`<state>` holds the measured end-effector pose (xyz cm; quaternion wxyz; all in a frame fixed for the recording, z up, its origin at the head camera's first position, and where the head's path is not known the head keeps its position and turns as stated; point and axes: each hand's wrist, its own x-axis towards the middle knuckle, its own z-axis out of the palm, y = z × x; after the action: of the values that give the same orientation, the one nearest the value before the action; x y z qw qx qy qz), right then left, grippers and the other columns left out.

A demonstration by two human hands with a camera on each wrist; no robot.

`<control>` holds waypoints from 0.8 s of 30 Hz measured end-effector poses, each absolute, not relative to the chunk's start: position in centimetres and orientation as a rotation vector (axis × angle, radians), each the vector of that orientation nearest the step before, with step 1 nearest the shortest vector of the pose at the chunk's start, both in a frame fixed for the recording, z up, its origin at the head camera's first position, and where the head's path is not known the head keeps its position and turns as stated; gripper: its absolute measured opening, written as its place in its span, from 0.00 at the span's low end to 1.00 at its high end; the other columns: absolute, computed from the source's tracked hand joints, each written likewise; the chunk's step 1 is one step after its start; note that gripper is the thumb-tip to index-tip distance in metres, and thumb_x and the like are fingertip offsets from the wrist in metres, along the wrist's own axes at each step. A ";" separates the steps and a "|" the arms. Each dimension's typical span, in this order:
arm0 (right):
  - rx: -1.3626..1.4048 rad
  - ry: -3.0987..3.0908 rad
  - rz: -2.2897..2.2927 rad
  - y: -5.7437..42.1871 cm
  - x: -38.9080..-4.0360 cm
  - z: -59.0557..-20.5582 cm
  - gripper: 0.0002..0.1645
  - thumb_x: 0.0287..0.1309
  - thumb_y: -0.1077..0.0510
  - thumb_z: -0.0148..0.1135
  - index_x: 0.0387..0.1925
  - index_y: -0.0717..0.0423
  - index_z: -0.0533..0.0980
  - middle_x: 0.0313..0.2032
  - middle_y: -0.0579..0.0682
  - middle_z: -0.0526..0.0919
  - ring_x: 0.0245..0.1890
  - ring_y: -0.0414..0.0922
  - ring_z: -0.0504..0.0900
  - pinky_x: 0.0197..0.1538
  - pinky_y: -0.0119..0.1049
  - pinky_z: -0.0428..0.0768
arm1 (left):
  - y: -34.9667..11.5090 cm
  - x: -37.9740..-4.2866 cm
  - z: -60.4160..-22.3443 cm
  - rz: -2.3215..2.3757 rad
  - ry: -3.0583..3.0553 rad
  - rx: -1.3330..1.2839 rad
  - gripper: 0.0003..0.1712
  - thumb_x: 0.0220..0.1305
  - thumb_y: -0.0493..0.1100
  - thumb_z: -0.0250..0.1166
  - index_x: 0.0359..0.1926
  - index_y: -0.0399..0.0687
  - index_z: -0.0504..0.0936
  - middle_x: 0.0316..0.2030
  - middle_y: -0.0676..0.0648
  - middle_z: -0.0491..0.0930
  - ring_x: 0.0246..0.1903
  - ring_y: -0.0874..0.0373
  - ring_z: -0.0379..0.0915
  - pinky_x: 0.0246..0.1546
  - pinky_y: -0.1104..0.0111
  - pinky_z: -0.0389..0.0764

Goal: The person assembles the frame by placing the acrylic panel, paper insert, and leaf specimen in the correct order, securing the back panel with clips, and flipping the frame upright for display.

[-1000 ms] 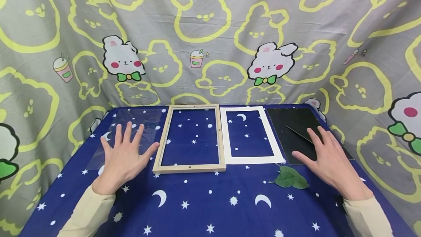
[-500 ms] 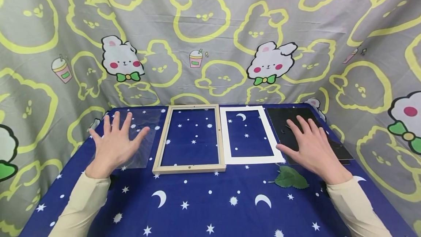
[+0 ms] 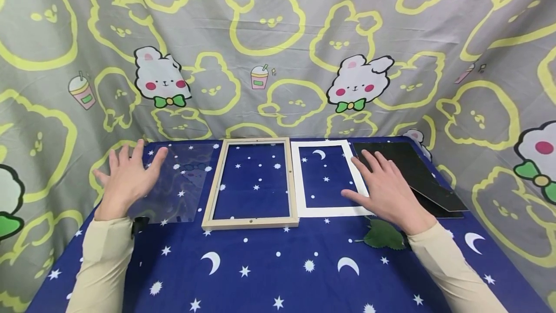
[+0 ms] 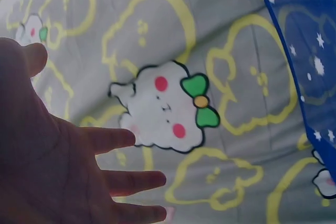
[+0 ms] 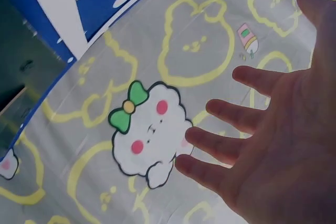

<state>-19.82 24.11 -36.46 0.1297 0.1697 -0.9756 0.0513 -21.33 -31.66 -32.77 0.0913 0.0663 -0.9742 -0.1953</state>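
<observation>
My left hand [image 3: 130, 177] is raised with its fingers spread, left of a clear plastic sheet [image 3: 182, 202] on the table. My right hand [image 3: 386, 190] also has its fingers spread and overlaps the right side of a white mat border [image 3: 334, 211] in the head view. Neither hand holds anything. To the left of the mat border lies a pale wooden picture frame [image 3: 252, 223]. Two black boards [image 3: 399, 158], one askew over the other, lie on the right. A green leaf [image 3: 382, 235] rests just below the right hand, its upper right part hidden.
A blue tablecloth [image 3: 278, 279] with white moons and stars covers the table. Behind and beside it hangs a grey curtain [image 3: 295, 33] with yellow outlines and white cartoon animals. The frame, mat, sheet and boards stand in a row along the back edge.
Both hands have moved left: the left from over the clear sheet to its left side, the right from over the black boards to the mat border. The laid-out things have stayed put.
</observation>
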 end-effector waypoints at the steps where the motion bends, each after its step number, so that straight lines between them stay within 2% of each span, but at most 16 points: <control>1: 0.506 -2.836 0.145 23.9 -20.0 -36.5 0.56 0.60 0.26 0.62 0.76 0.58 0.63 0.76 0.67 0.58 0.75 0.71 0.54 0.74 0.68 0.52 | -31.9 -21.4 -32.9 -0.592 -2.899 0.210 0.58 0.70 0.79 0.31 0.81 0.39 0.40 0.75 0.19 0.38 0.73 0.19 0.19 0.54 0.16 0.25; 5: 0.554 -2.842 0.164 22.8 -20.6 -36.8 0.56 0.60 0.27 0.63 0.76 0.57 0.63 0.75 0.66 0.60 0.75 0.68 0.57 0.74 0.65 0.58 | -32.9 -21.6 -33.4 -0.637 -2.925 0.237 0.58 0.70 0.79 0.31 0.81 0.38 0.39 0.74 0.18 0.39 0.72 0.17 0.21 0.55 0.16 0.27; 11: 0.600 -2.895 0.275 21.2 -21.0 -37.3 0.54 0.60 0.29 0.65 0.75 0.58 0.64 0.72 0.66 0.66 0.71 0.66 0.66 0.66 0.64 0.71 | -34.4 -22.0 -34.3 -0.660 -2.935 0.248 0.56 0.72 0.77 0.32 0.81 0.37 0.40 0.73 0.18 0.44 0.72 0.17 0.28 0.56 0.16 0.33; 16: 0.641 -2.961 0.337 19.7 -21.4 -37.7 0.53 0.61 0.29 0.64 0.74 0.61 0.66 0.70 0.65 0.70 0.67 0.64 0.73 0.64 0.60 0.76 | -35.7 -22.3 -35.2 -0.667 -2.929 0.292 0.56 0.73 0.75 0.32 0.80 0.34 0.43 0.71 0.17 0.48 0.71 0.19 0.38 0.58 0.19 0.43; 20: 0.671 -2.990 0.344 18.6 -21.7 -37.9 0.52 0.62 0.28 0.62 0.72 0.62 0.68 0.67 0.65 0.73 0.65 0.62 0.77 0.63 0.58 0.77 | -36.6 -22.5 -36.0 -0.634 -2.933 0.288 0.55 0.74 0.73 0.34 0.78 0.28 0.47 0.69 0.15 0.53 0.67 0.18 0.48 0.56 0.22 0.53; 24: 0.724 -3.003 0.357 17.5 -21.8 -38.0 0.49 0.63 0.30 0.63 0.69 0.64 0.71 0.64 0.66 0.77 0.63 0.62 0.78 0.64 0.57 0.77 | -37.0 -22.8 -36.9 -0.607 -2.970 0.268 0.56 0.75 0.73 0.36 0.77 0.25 0.47 0.68 0.15 0.53 0.66 0.17 0.51 0.54 0.23 0.56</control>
<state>-21.75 17.46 -37.98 0.0159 0.2327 -0.9656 0.1149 -22.81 -37.00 -36.87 0.0489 0.0878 -0.9748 -0.1992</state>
